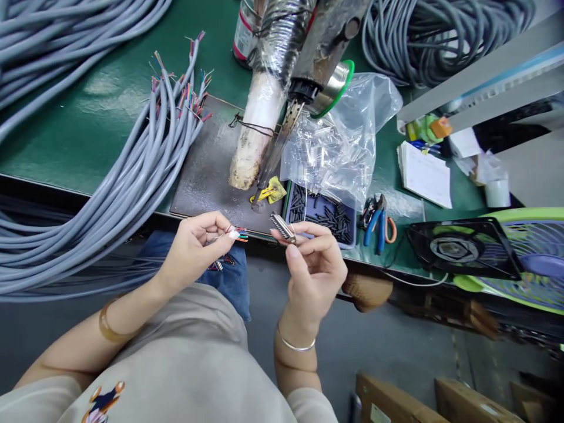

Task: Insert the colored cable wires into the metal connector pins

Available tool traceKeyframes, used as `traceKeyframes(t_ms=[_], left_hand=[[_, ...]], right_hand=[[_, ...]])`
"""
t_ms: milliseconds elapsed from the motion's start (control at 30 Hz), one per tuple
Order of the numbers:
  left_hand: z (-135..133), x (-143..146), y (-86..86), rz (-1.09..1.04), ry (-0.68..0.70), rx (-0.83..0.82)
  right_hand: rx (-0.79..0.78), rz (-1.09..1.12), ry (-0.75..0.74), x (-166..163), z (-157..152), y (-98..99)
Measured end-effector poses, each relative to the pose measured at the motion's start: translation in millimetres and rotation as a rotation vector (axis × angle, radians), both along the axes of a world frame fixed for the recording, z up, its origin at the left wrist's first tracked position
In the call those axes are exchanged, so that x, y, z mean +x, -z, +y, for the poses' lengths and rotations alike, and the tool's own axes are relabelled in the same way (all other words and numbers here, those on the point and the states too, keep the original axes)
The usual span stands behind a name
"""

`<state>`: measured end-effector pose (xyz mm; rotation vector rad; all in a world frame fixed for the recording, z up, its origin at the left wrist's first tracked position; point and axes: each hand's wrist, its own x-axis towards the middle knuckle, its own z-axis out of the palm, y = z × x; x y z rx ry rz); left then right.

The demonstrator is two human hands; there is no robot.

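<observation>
My left hand (203, 239) is closed in a pinch on thin coloured wires (242, 234), whose ends poke out to the right past the fingertips. In my right hand (315, 267) is a metal multi-pin connector (282, 228), gripped between thumb and fingers with its row of contacts turned up and leftward. A small gap separates wires and connector, both just off the bench's front edge. Above them a soldering iron (282, 138) points down at the dark work mat (198, 182), its tip near a yellow scrap (274, 191).
Grey cables (145, 153) with stripped ends lie at the left. Behind my right hand are a blue tray (352, 226) of small black parts and a clear bag (374, 111) of connectors. Pliers (376, 226), a notepad (425, 176) and a black fan (462, 247) stand further right.
</observation>
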<state>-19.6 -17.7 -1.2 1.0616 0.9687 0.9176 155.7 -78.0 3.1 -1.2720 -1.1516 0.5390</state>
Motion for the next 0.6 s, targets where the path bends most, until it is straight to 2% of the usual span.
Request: traceKeyframes(t_ms=[167,267,400,600], left_hand=[[3.4,4.6,1.5,-0.095,-0.023,0.059],[4.8,6.7,1.9,-0.148,-0.03,0.042],[6.1,7.8,4.1,-0.112,-0.026,0.028],[7.3,9.9,3.6,-0.064,0.004,0.011]], right_hand=[[0.071,-0.133,0.137,-8.6,5.6,16.1],[0.044,-0.122,0.1,-7.9,6.0,20.8],[0.007,-0.107,0.045,-6.3,7.0,23.9],[0.086,-0.275,0.084,-8.2,12.0,24.7]])
